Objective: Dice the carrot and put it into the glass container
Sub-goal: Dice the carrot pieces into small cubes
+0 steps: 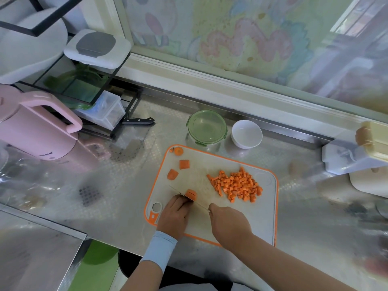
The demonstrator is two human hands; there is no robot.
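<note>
The white plastic cutting board with an orange rim (262, 211) carried the work. At its near edge the right hand (228, 223) gripped a pale knife (201, 205), and the left hand (174, 215) pinned a half-round orange carrot chunk (192, 194) under curled fingers. Beyond its far edge stood the round green-lidded glass container (206, 128); on its right half lay the heap of carrot dice (237, 185). With fingertips so near the blade, a rolling chunk could mean a cut.

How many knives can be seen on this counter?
2. One knife is in the right hand, cutting a carrot chunk that the left hand holds; a black-handled knife lies by the black rack, back left. More may be hidden.
</note>
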